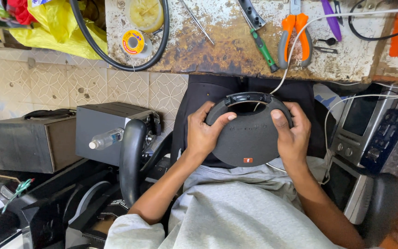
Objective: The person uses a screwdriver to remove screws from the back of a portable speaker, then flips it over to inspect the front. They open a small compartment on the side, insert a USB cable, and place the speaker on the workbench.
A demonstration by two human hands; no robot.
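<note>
Shirt [236, 212]: grey, closest.
Speaker [247, 138]: round, dark, on lap.
Left hand [203, 133]: fingers holding speaker.
Right hand [293, 133]: fingers holding speaker.

Round dark grey fabric-covered speaker [248, 138] with arched black handle at top, small orange tag near its lower edge; held face-up over the lap, below the workbench edge.

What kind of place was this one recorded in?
Most likely a small electronics repair workshop. A worn workbench carries orange-handled pliers, a green screwdriver and a solder spool. Both hands, left hand and right hand, grip a round dark speaker, with other audio units stacked around.
</note>
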